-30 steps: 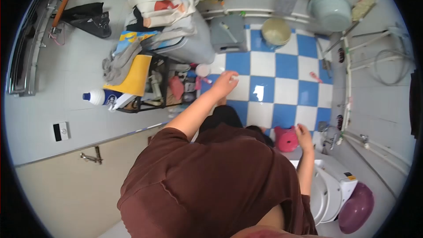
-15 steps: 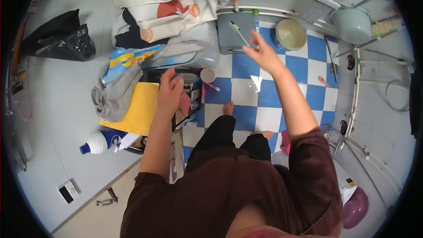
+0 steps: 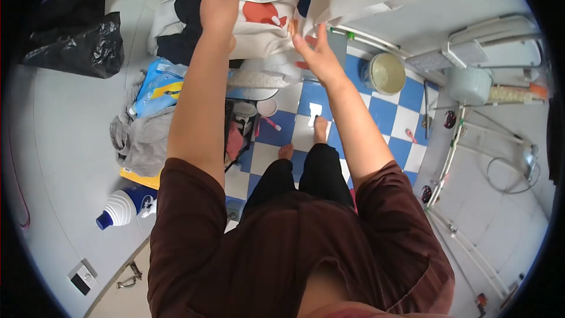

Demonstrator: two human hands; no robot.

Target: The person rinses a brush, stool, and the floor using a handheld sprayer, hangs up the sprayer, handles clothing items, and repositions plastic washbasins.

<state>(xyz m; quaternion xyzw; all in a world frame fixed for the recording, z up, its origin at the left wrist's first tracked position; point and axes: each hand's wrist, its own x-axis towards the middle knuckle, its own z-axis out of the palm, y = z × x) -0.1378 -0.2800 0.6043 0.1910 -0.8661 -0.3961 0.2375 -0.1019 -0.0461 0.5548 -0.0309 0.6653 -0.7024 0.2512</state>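
A large cream printed cloth with red and dark blue figures hangs at the top of the view, over a pile of things on the left. My left hand is closed on a bunched fold of it. Beside the cloth's right edge, my right hand has its fingers spread and touches or nearly touches the fabric. Dark fabric shows just left of the cloth. Behind my right hand, the grey box on the floor is mostly covered.
Left lie a black plastic bag, a blue and yellow packet, a grey towel and a blue-white bottle. A bucket stands on the blue-white tiled floor. Pipes run along the right wall.
My left hand has moved up from above the rack and taken hold of the cloth. My right hand has moved left to the cloth's edge. The feet have shifted.
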